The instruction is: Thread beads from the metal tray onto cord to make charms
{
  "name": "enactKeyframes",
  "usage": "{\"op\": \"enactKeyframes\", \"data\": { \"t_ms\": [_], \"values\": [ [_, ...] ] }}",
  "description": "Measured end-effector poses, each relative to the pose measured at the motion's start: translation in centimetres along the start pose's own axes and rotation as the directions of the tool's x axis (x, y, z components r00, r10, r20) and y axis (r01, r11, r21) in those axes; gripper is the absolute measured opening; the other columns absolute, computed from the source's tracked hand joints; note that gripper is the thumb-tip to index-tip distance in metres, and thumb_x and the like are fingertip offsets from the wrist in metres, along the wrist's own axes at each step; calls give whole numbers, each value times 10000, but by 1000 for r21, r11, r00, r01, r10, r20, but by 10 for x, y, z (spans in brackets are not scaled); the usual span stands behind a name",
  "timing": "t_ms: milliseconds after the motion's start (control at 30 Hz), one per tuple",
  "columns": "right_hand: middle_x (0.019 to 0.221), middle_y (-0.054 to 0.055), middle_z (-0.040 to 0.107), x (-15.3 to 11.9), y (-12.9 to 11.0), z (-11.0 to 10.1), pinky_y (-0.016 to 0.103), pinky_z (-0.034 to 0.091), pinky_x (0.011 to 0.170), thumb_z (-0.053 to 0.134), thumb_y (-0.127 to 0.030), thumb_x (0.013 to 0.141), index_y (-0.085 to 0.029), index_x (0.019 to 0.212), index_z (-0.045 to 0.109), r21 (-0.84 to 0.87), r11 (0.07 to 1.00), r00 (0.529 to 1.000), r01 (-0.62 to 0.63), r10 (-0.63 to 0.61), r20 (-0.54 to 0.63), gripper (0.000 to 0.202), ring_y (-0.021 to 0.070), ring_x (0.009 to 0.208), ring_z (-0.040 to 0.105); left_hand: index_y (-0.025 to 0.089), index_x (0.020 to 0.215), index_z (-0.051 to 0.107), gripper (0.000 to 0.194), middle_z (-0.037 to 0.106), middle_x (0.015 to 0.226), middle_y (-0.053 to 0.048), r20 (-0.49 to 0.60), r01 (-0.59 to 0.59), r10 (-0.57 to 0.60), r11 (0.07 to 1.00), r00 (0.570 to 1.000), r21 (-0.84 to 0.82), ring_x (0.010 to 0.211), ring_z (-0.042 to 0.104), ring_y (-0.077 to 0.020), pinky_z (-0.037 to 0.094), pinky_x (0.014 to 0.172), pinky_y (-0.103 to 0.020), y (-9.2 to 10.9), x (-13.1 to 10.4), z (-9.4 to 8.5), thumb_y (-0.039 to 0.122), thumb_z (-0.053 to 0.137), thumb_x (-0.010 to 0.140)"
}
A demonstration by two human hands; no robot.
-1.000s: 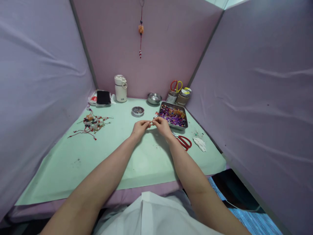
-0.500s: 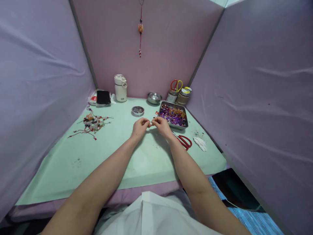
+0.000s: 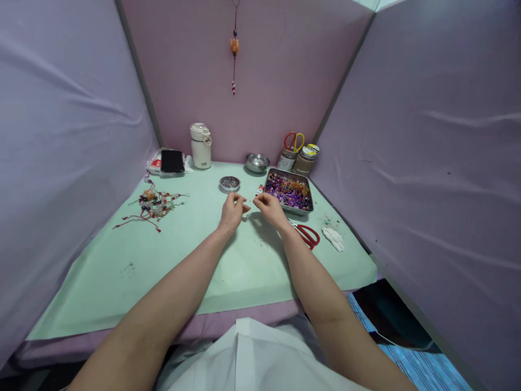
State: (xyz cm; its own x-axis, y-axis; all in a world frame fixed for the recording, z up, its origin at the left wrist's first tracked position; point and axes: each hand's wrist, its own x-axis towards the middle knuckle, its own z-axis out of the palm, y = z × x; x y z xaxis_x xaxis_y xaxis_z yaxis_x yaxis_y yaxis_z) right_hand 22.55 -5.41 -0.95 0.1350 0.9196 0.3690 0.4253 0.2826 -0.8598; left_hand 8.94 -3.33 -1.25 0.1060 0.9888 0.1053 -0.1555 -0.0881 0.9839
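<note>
My left hand (image 3: 233,212) is just above the middle of the table, thumb and fingers curled towards each other. A faint small thing shows below its fingertips, too small to name. My right hand (image 3: 269,209) faces it across a narrow gap, with thumb and forefinger pinched together; whatever they hold is too small to make out. Just beyond the right hand stands a metal tray (image 3: 299,212) of purple beads and orange cord. Scissors with red handles (image 3: 308,235) lie beside my right wrist. Past my left hand sits a small round dish (image 3: 230,184) of tiny pieces.
A pile of beaded strings (image 3: 157,206) lies at left, with a black phone-like slab (image 3: 172,162) behind. At the back stand a white flask (image 3: 201,146), a steel bowl (image 3: 256,163) and jars (image 3: 306,160). A crumpled white cloth (image 3: 333,239) lies right. A beaded pendant (image 3: 234,46) hangs on the wall.
My hands have drawn slightly apart; their fingertips were almost touching before. The left fingers have opened a little and moved left. Things on the table stay where they were.
</note>
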Motion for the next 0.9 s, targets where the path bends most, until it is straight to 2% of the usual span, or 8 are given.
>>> {"op": "enactKeyframes", "data": {
  "t_ms": [167, 267, 400, 533, 700, 900],
  "values": [
    [616, -26, 518, 0, 1, 0, 236, 360, 582, 538, -344, 732, -176, 674, 557, -40, 998, 999, -44, 43, -15, 179, 110, 587, 432, 203, 804, 393, 74, 612, 895, -7, 41, 84, -77, 971, 996, -224, 573, 547, -54, 488, 648, -267, 6, 0, -2, 238, 453, 831],
    [627, -28, 537, -1, 0, 0, 234, 362, 579, 545, -340, 733, -175, 700, 575, 31, 997, 998, -64, 64, 2, 171, 105, 584, 441, 208, 800, 397, 98, 612, 784, 8, 93, 113, -91, 957, 992, -269, 559, 520, -64, 469, 629, -255, 6, 1, -3, 261, 473, 833],
    [615, -35, 529, -3, -5, 1, 223, 346, 545, 588, -350, 715, -180, 712, 582, 192, 973, 991, -127, 115, 72, 170, 92, 565, 430, 202, 791, 447, 84, 490, 603, 66, 94, 102, -83, 969, 992, -224, 483, 421, -49, 422, 575, -210, 4, 1, -3, 255, 507, 815],
    [635, -25, 539, -3, -9, 0, 215, 331, 526, 635, -370, 687, -179, 724, 606, 282, 938, 978, -200, 175, 112, 197, 89, 581, 440, 203, 822, 454, 81, 478, 580, 77, 96, 69, -52, 981, 994, -179, 475, 406, -48, 400, 568, -199, 3, 0, -1, 232, 526, 800],
    [669, -13, 567, -4, -8, -1, 214, 313, 523, 669, -379, 664, -175, 705, 626, 286, 921, 961, -264, 228, 154, 212, 80, 579, 424, 203, 882, 448, 127, 494, 568, 78, 145, 39, -18, 989, 989, -141, 508, 449, -62, 391, 583, -205, 2, -1, 0, 217, 538, 793],
    [666, -1, 589, -4, -8, -1, 222, 301, 530, 688, -388, 651, -168, 690, 638, 275, 914, 950, -300, 258, 179, 229, 83, 577, 423, 201, 881, 459, 166, 497, 547, 74, 187, 48, -29, 994, 982, -100, 513, 462, -73, 366, 565, -207, 1, -2, 0, 240, 573, 767]
  ]
}}
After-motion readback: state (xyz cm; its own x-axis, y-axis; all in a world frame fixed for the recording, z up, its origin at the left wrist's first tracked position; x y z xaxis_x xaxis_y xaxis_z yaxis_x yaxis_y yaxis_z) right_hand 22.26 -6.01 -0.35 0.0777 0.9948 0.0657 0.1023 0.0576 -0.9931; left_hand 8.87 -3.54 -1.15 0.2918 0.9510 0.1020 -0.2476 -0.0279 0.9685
